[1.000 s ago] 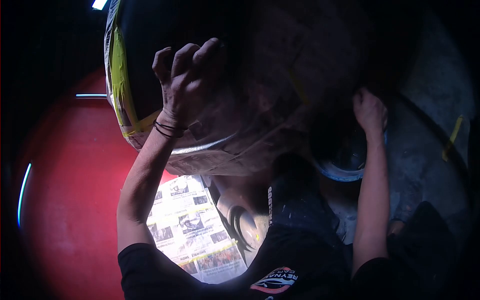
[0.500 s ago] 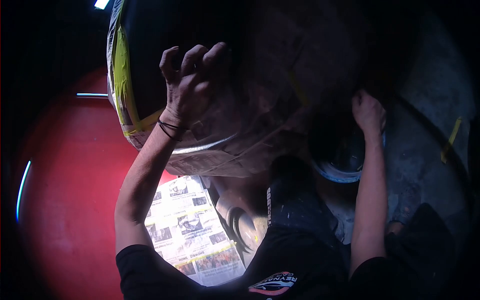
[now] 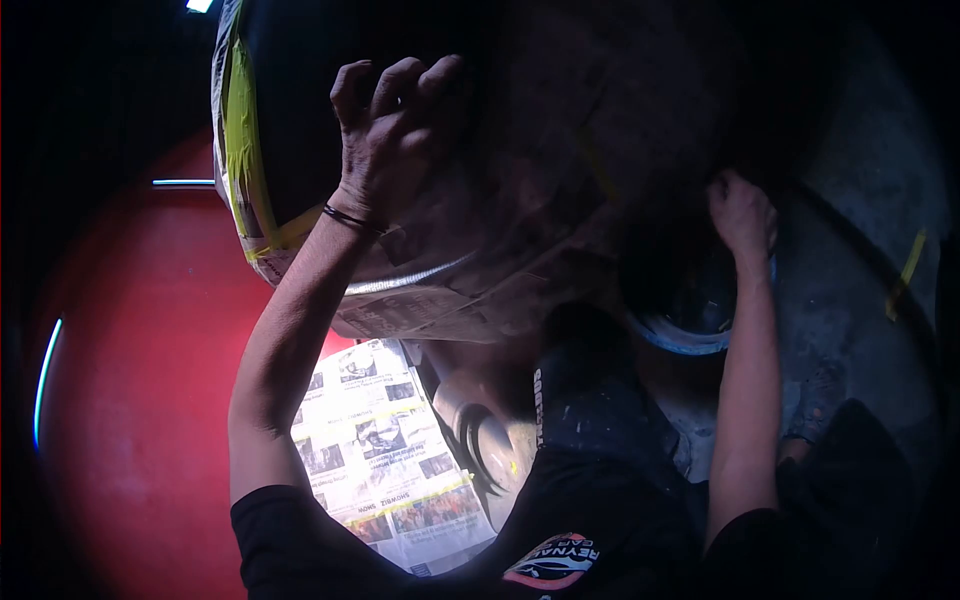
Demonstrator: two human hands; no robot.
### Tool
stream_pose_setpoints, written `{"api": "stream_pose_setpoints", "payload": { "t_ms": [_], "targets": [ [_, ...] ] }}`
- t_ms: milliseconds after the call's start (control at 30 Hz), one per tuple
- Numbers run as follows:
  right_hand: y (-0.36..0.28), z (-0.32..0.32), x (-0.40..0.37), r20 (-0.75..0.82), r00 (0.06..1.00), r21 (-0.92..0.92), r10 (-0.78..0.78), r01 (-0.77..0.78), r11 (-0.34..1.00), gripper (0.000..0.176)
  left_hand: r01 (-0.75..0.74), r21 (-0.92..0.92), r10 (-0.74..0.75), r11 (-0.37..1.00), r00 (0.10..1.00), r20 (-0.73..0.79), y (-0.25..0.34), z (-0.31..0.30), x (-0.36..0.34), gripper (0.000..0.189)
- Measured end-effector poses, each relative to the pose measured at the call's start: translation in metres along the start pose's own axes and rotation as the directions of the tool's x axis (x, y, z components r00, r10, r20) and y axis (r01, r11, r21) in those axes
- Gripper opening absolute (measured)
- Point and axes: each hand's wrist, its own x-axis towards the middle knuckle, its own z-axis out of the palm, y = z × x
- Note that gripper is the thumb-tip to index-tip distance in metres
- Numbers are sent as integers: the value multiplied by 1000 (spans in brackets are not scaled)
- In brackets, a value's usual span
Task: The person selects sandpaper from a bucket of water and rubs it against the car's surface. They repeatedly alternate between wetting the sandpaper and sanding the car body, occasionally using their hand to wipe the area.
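Observation:
My left hand (image 3: 390, 140) is raised at the upper left of centre, its fingers curled but spaced apart, in front of a dark surface edged with masking paper (image 3: 430, 310). Whether the fingertips touch that surface is too dark to tell. A dark band circles the left wrist. On the right, my right hand (image 3: 742, 212) is closed in a fist-like shape in shadow, near the round dark object (image 3: 685, 340) with a pale rim. What it holds, if anything, is hidden.
A red glossy panel (image 3: 160, 370) fills the left. Yellow tape (image 3: 242, 130) runs along the masked edge. Printed newspaper sheets (image 3: 400, 460) lie below, beside a rounded metallic part (image 3: 490, 440). More yellow tape (image 3: 907, 273) is at the far right.
My left hand has moved slightly up and to the right. My right hand has shifted slightly. The newspaper and masked edge sit a little higher in view.

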Motion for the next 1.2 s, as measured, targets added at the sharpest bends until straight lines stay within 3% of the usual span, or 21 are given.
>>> {"api": "stream_pose_setpoints", "payload": {
  "t_ms": [100,167,300,367,533,633,800,933,1033,1067,1200],
  "targets": [
    [3,-5,0,9,1000,-10,13,-13,1000,30,1,-43,-4,999,998,-59,-6,-10,-13,37],
    [1,-2,-1,5,1000,1,9,-9,1000,30,30,-12,-30,999,1000,0,-11,-21,-29,36],
    [-2,-3,4,11,1000,-11,12,-11,1000,31,11,-116,-11,993,1000,2,-7,-13,-19,36],
    [-3,-4,1,24,1000,-33,15,-14,999,32,-34,-68,34,997,999,-1,-5,1,-11,36],
    [-1,-5,0,-14,1000,-8,-6,5,1000,31,56,-72,-57,996,998,-10,2,-13,-31,34],
    [1,0,2,-26,999,-17,-23,23,1000,30,11,-9,-11,1000,1000,7,-3,-8,-13,32],
    [1,-3,-3,-24,999,-27,-28,27,999,28,42,12,-40,999,989,-143,-23,24,30,33],
    [1,-1,-3,-41,999,-13,-9,9,1000,28,9,32,-8,999,1000,-17,-5,-4,-3,31],
    [0,-3,0,-47,999,2,-24,24,1000,28,-37,71,38,997,999,-10,-17,3,16,29],
    [1,-3,1,-39,999,5,-28,28,1000,28,-22,9,23,1000,999,-40,-22,8,30,28],
    [3,-3,0,-23,999,-48,-24,23,999,29,-50,116,52,992,999,-15,-24,18,54,26]
  ]
}}
